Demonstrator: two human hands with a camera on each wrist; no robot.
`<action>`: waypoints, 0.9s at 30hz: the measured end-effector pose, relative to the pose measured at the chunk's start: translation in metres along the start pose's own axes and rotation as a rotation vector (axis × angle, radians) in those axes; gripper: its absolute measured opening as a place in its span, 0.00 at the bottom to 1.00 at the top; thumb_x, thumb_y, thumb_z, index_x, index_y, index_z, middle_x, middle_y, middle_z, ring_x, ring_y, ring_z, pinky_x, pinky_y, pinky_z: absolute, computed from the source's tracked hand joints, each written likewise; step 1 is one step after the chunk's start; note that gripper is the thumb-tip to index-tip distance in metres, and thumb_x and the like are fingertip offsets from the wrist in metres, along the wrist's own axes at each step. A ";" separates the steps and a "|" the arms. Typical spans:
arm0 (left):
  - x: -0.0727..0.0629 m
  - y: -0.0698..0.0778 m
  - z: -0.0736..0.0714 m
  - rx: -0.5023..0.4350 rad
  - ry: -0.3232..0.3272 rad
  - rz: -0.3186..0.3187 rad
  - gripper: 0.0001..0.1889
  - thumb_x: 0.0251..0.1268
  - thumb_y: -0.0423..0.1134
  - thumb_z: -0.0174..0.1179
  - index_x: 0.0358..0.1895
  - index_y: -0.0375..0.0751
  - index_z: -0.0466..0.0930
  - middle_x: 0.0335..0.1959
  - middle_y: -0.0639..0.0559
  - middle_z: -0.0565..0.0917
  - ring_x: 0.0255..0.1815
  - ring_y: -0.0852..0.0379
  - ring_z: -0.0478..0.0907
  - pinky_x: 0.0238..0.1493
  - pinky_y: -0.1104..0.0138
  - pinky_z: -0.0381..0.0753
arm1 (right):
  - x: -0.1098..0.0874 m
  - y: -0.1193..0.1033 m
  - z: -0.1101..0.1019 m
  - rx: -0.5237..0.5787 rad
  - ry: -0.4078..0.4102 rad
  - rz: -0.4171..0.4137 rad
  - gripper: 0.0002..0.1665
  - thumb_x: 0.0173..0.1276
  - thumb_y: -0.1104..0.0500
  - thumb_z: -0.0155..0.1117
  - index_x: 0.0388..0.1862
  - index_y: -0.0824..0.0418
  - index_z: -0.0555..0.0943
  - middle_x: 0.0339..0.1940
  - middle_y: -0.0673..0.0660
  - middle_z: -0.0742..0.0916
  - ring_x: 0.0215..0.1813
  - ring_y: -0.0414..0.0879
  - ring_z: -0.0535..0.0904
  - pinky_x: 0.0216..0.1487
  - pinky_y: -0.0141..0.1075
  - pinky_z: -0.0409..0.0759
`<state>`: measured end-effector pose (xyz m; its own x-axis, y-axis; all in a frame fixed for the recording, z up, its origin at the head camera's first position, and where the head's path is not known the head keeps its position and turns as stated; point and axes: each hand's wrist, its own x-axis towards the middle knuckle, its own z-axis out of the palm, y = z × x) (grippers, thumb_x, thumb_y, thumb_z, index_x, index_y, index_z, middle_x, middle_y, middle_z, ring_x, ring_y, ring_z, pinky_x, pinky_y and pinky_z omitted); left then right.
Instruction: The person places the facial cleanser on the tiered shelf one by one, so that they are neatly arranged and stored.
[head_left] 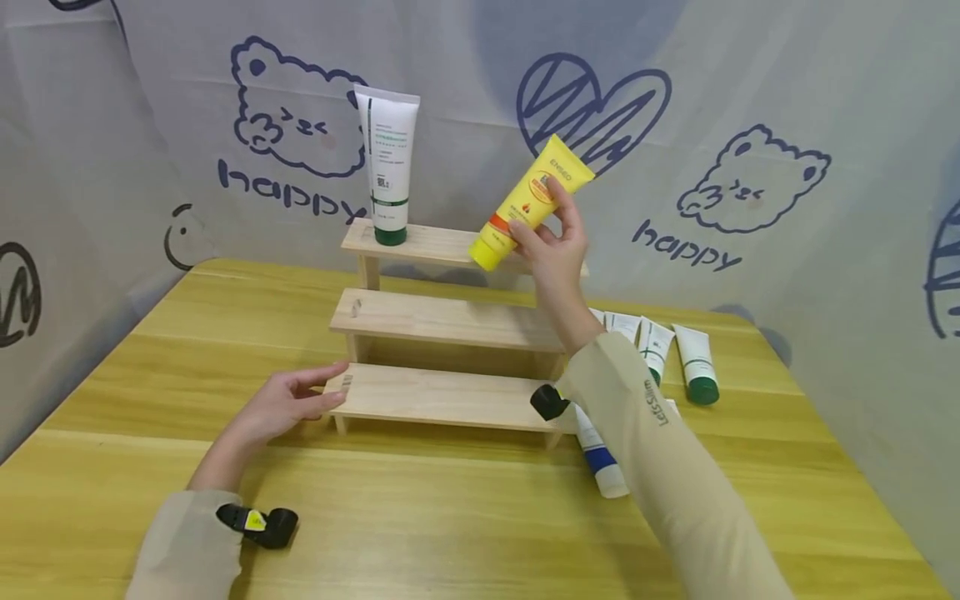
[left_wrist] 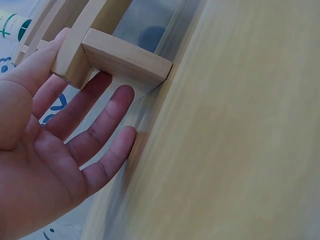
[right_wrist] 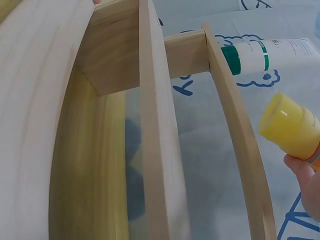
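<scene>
A yellow squeeze tube (head_left: 528, 204) with an orange band is pinched in my right hand (head_left: 557, 250), tilted cap-down in front of the top step's right part. In the right wrist view, its yellow cap (right_wrist: 282, 122) shows beside the top board. My left hand (head_left: 281, 404) holds the left end of the lowest step of a wooden three-step rack (head_left: 442, 396). The left wrist view shows the thumb above that board (left_wrist: 75, 62) and fingertips near its underside. A white tube with a green cap (head_left: 390, 167) stands upright at the left of the top step.
Right of the rack, several white tubes lie on the wooden table (head_left: 420, 517), among them a green-capped tube (head_left: 697, 367). A tube with a blue band (head_left: 600, 458) lies by the rack's front right corner, partly behind my right sleeve. A printed cloth (head_left: 465, 100) hangs behind the table.
</scene>
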<state>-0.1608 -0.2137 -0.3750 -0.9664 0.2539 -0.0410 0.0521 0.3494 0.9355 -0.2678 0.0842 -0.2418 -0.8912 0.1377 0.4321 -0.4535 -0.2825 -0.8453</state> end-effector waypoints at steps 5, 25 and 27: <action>0.002 0.000 0.001 -0.009 -0.002 -0.002 0.29 0.59 0.44 0.58 0.63 0.35 0.64 0.59 0.33 0.66 0.40 0.52 0.73 0.34 0.65 0.76 | 0.006 0.002 0.012 0.007 -0.002 -0.010 0.38 0.53 0.78 0.60 0.62 0.57 0.67 0.49 0.56 0.69 0.42 0.54 0.76 0.39 0.39 0.78; 0.002 -0.002 0.001 -0.017 0.001 -0.003 0.29 0.60 0.44 0.58 0.63 0.36 0.64 0.59 0.34 0.66 0.42 0.51 0.73 0.36 0.64 0.75 | 0.017 0.020 0.046 -0.172 -0.017 -0.227 0.34 0.50 0.81 0.60 0.58 0.65 0.68 0.55 0.55 0.69 0.48 0.51 0.73 0.48 0.34 0.74; 0.002 -0.003 0.001 -0.015 0.001 -0.001 0.29 0.59 0.44 0.58 0.63 0.36 0.64 0.60 0.34 0.65 0.42 0.51 0.72 0.37 0.64 0.75 | 0.017 0.023 0.049 -0.206 -0.016 -0.233 0.34 0.51 0.80 0.60 0.58 0.65 0.69 0.55 0.55 0.69 0.49 0.51 0.72 0.48 0.33 0.73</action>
<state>-0.1629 -0.2134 -0.3781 -0.9668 0.2523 -0.0412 0.0476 0.3362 0.9406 -0.2929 0.0331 -0.2381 -0.7634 0.1607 0.6256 -0.6390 -0.0462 -0.7678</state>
